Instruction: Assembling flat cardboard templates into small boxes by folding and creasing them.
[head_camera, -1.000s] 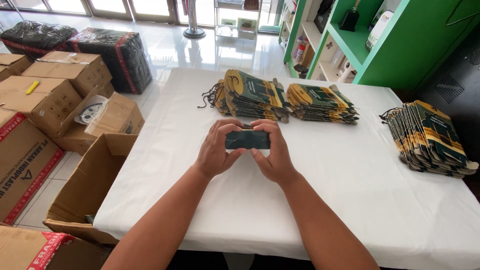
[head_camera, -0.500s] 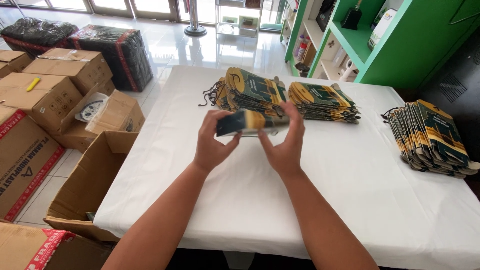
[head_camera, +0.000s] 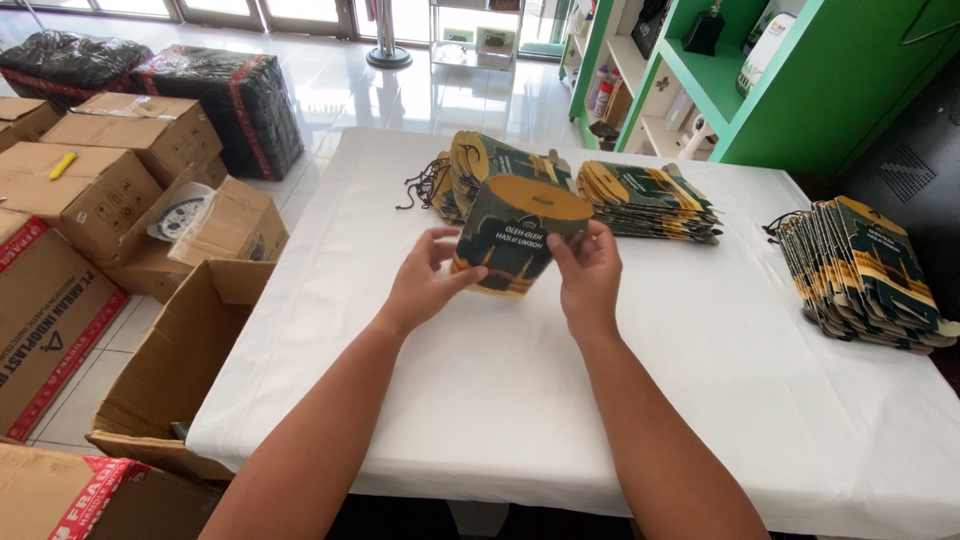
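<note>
While the left hand (head_camera: 425, 285) and right hand (head_camera: 588, 280) pinch the dark green and gold printed paper bag (head_camera: 518, 232) by its sides, lifted just over the white-clothed table (head_camera: 520, 390), I'd say squeeze evenly so it pops open without creasing.

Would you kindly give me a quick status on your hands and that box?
Left hand and right hand hold dark green and gold paper box, opened up, above white table. Nothing in the way.
</note>
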